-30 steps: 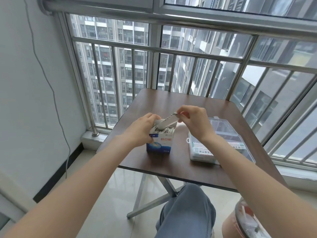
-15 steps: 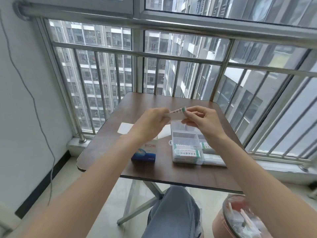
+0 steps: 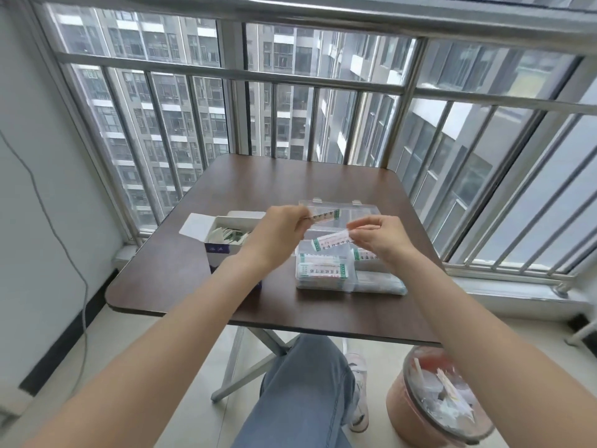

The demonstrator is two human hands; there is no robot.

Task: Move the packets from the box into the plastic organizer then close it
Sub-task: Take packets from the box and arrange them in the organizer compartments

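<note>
The white and blue box [image 3: 223, 236] stands open on the table, with several packets inside. To its right lies the clear plastic organizer [image 3: 349, 279], its lid [image 3: 355, 210] raised at the back, with packets in its front compartments. My left hand [image 3: 277, 234] pinches one white packet with a green end [image 3: 324, 216] above the organizer. My right hand [image 3: 379, 237] pinches a second packet [image 3: 331, 242] just over the organizer's compartments. The two packets are apart.
The brown table [image 3: 258, 185] sits against a metal window railing [image 3: 226, 72]. A pink bin [image 3: 436, 399] with paper scraps stands on the floor at the lower right. My leg in jeans [image 3: 300, 399] is under the table's front edge. A cable [image 3: 64, 253] hangs along the left wall.
Both hands lifted packets out of the box and over to the organizer. What they held together is now split, one packet in each hand. The camera tilted upward.
</note>
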